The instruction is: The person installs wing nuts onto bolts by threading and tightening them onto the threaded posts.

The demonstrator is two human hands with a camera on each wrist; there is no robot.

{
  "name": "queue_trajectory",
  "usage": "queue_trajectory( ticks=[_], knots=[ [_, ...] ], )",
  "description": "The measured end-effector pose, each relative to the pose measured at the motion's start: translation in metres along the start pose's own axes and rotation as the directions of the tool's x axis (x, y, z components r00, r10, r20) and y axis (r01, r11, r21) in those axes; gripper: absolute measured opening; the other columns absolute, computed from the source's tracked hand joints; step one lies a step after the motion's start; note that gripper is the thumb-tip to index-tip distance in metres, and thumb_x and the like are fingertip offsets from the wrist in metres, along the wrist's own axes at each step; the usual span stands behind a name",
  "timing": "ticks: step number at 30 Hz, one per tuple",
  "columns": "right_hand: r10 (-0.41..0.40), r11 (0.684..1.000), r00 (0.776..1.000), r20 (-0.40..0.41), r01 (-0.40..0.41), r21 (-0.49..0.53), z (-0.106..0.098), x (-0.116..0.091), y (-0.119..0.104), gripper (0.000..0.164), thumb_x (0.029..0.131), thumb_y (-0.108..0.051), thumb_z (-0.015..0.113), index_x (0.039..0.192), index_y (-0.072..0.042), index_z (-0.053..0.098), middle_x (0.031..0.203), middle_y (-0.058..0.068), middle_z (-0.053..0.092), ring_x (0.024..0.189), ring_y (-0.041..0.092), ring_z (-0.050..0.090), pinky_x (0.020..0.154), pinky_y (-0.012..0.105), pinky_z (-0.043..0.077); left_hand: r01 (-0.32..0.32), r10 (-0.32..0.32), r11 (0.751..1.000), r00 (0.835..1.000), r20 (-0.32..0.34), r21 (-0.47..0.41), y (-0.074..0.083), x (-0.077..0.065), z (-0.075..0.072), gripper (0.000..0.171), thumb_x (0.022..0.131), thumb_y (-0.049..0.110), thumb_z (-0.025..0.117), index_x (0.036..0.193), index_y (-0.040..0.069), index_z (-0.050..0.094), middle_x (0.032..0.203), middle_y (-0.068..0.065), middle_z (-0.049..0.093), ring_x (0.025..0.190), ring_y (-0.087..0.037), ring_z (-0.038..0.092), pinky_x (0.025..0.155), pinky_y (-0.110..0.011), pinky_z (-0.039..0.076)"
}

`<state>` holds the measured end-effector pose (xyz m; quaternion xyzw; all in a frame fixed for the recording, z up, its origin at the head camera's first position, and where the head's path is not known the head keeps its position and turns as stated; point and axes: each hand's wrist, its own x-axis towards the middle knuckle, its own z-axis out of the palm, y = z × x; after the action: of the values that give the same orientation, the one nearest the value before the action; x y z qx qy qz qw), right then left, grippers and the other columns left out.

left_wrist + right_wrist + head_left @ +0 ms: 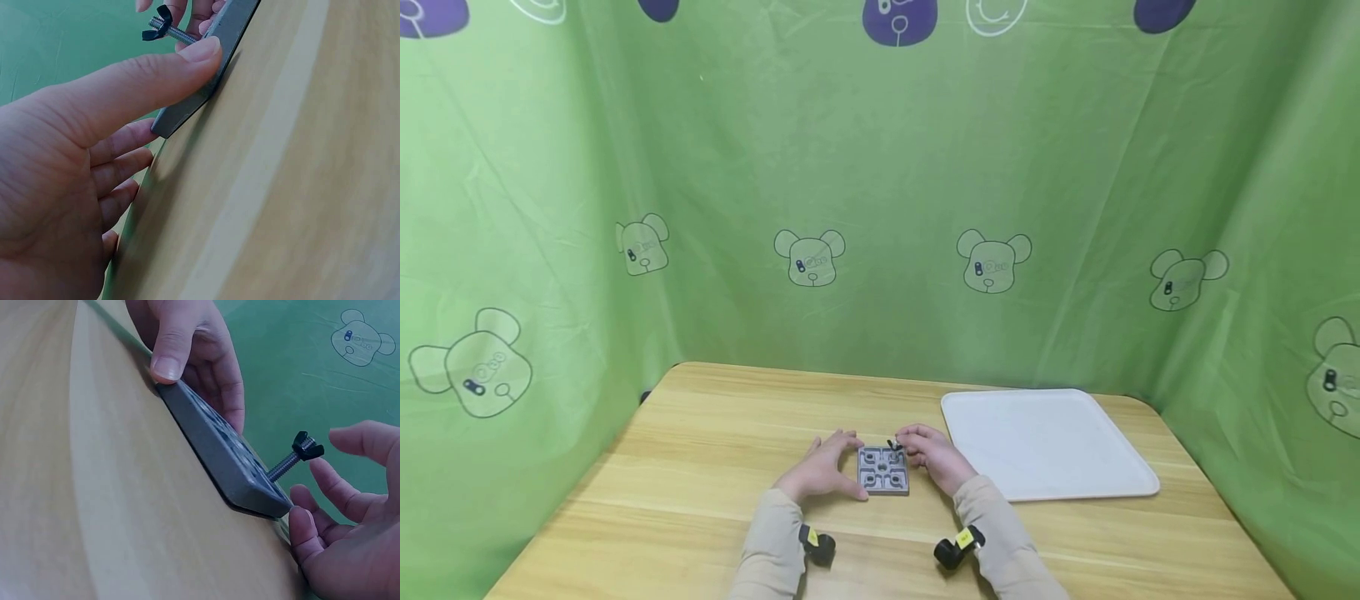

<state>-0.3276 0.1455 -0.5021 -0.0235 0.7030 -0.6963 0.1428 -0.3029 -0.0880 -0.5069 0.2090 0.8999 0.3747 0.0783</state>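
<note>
A square grey plate (883, 470) with recessed shapes on its face lies on the table. From its far right corner a threaded bolt (284, 467) rises, with a black wing nut (306, 447) near its top. My left hand (820, 471) holds the plate's left side, thumb at the near corner and fingers toward the far one. My right hand (936, 457) is at the far right corner, its fingers bent around the wing nut. In the right wrist view a small gap shows between the upper fingertips and the nut; lower fingers (303, 528) are by the plate's edge.
A white tray (1045, 442) lies on the wooden table (700, 467), to the right of the plate and close to my right hand. Green curtain (880, 167) with bear faces encloses the table's back and sides.
</note>
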Motion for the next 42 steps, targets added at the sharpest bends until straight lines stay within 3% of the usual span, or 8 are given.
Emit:
queue_trajectory(
  ticks=[8, 20, 42],
  knots=[
    [-0.017, 1.000, 1.000, 0.016, 0.017, 0.020, -0.0021, 0.0010, 0.0015, 0.014, 0.090, -0.006, 0.058, 0.102, -0.001, 0.060, 0.089, -0.004, 0.060, 0.079, 0.010, 0.049, 0.068, 0.020, 0.045, 0.000, 0.000, 1.000, 1.000, -0.002, 0.005, -0.0011, 0.0004, 0.0007, 0.087, 0.064, 0.037, 0.086, 0.137, 0.009, 0.050, 0.158, -0.015, 0.033, 0.150, -0.037, 0.021, 0.123, -0.060, 0.003],
    [-0.050, 0.990, 0.998, 0.027, 0.053, -0.131, -0.0019, -0.0008, 0.0041, 0.033, 0.084, -0.005, 0.063, 0.114, 0.009, 0.061, 0.103, 0.005, 0.067, 0.085, 0.014, 0.056, 0.075, 0.025, 0.048, 0.005, -0.005, 1.000, 1.000, 0.005, 0.018, -0.0025, 0.0003, 0.0011, 0.087, 0.064, 0.039, 0.086, 0.138, 0.010, 0.050, 0.158, -0.014, 0.032, 0.150, -0.036, 0.021, 0.123, -0.060, 0.004],
    [-0.053, 0.964, 0.997, -0.057, 0.036, -0.262, 0.0069, -0.0024, 0.0023, 0.023, 0.080, -0.011, 0.072, 0.099, -0.002, 0.062, 0.089, 0.001, 0.064, 0.077, 0.016, 0.051, 0.066, 0.026, 0.041, -0.011, 0.012, 1.000, 1.000, -0.002, 0.009, -0.0023, 0.0011, 0.0009, 0.086, 0.064, 0.037, 0.086, 0.137, 0.008, 0.050, 0.157, -0.016, 0.033, 0.149, -0.037, 0.021, 0.122, -0.061, 0.004]
  ],
)
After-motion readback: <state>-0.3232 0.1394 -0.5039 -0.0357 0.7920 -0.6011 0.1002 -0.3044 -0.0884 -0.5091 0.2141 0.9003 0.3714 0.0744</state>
